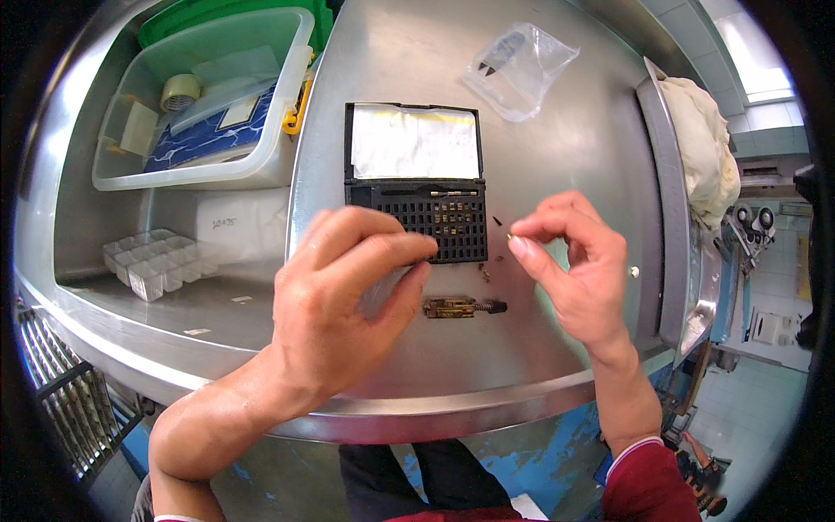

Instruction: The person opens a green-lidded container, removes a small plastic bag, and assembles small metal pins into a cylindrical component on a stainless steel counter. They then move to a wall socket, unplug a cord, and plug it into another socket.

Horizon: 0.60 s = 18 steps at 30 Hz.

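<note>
My left hand (335, 300) covers the lower left of an open black compartment case (417, 186). Its thumb and index finger are drawn together in a pinch, and I cannot make out what is between them. To the case's right, my right hand (578, 261) pinches a tiny brass piece (511, 235) between thumb and index finger. Small brass pieces fill some of the case's slots, and a thin rod lies along its upper row. In front of the case rests a slotted brass cylinder (450, 307) with a dark ribbed end. Tiny loose pieces (485, 272) lie close by.
A clear plastic bag (522, 74) with dark pointed items lies at the back. On the left stand a translucent bin (291, 161) and a clear divided tray (148, 280). The metal table's raised edge (435, 418) runs along the front. White cloth (696, 148) sits right.
</note>
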Available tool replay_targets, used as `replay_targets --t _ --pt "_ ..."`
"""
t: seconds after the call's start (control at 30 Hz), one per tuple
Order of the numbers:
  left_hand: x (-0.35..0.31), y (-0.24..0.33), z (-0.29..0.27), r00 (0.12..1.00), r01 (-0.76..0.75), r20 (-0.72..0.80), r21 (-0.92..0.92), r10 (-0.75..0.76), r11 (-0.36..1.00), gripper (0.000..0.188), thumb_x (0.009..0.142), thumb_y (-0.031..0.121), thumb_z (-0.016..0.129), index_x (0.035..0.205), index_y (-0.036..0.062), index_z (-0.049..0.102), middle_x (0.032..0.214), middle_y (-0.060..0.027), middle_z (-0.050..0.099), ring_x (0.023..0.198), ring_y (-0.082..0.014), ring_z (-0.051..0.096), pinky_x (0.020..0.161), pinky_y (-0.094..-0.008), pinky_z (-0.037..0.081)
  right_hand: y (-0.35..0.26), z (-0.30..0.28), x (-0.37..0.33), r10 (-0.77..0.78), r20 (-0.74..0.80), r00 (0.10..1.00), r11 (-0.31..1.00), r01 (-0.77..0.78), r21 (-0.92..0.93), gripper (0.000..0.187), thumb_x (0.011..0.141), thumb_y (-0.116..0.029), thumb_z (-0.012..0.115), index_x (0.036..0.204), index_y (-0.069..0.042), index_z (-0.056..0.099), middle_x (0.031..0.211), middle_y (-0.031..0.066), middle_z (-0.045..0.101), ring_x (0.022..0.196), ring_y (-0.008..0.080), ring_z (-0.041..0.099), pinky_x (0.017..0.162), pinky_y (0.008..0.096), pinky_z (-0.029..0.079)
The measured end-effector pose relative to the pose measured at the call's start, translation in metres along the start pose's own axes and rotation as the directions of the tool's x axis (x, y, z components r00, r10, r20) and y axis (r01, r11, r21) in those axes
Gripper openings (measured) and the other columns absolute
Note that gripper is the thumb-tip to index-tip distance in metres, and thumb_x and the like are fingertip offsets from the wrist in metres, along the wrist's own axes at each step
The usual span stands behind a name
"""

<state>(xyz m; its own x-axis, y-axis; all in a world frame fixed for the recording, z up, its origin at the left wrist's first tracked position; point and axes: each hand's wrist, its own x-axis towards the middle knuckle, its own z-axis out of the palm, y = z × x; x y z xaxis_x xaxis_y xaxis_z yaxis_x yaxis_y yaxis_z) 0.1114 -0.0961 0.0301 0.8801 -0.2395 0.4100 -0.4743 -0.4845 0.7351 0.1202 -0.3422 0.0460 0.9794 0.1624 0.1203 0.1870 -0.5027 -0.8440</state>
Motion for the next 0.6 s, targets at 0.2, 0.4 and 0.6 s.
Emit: replay_targets --t 0.2,0.4,0.6 --pt "-0.003 0.001 -0.003 0.983 0.153 0.063 0.261 -0.175 0.953 0.041 0.069 0.012 0.084 0.109 0.0153 0.074 0.134 -0.0067 0.059 0.127 -0.0302 0.049 0.106 -0.0445 0.035 0.006 0.01 0.032 -0.029 0.07 0.997 0.999 0.028 0.022 0.009 0.085 -0.004 0.076 0.094 -0.002 0.076 0.09 0.0032 0.061 0.081 0.0121 0.055 0.075 0.0263 0.045" --pt "-0.005 0.001 -0.001 0.973 0.178 0.093 0.285 -0.212 0.942 0.042 0.069 0.013 0.084 0.11 0.016 0.073 0.136 -0.004 0.057 0.131 -0.0307 0.045 0.108 -0.0463 0.031 0.009 0.015 0.033 0.006 0.098 0.995 0.999 -0.011 0.045 0.009 0.086 -0.001 0.076 0.095 -0.001 0.076 0.092 0.001 0.059 0.078 0.0085 0.055 0.07 0.0219 0.044" --pt "-0.005 0.001 -0.001 0.967 0.199 0.096 0.299 -0.237 0.933 0.042 0.069 0.012 0.084 0.11 0.0158 0.073 0.134 -0.003 0.058 0.13 -0.0293 0.046 0.108 -0.0456 0.032 0.009 0.017 0.033 0.046 0.111 0.993 0.997 -0.053 0.06 0.009 0.087 -0.001 0.076 0.096 -0.001 0.076 0.094 0.0019 0.059 0.082 0.0093 0.059 0.073 0.0219 0.048"
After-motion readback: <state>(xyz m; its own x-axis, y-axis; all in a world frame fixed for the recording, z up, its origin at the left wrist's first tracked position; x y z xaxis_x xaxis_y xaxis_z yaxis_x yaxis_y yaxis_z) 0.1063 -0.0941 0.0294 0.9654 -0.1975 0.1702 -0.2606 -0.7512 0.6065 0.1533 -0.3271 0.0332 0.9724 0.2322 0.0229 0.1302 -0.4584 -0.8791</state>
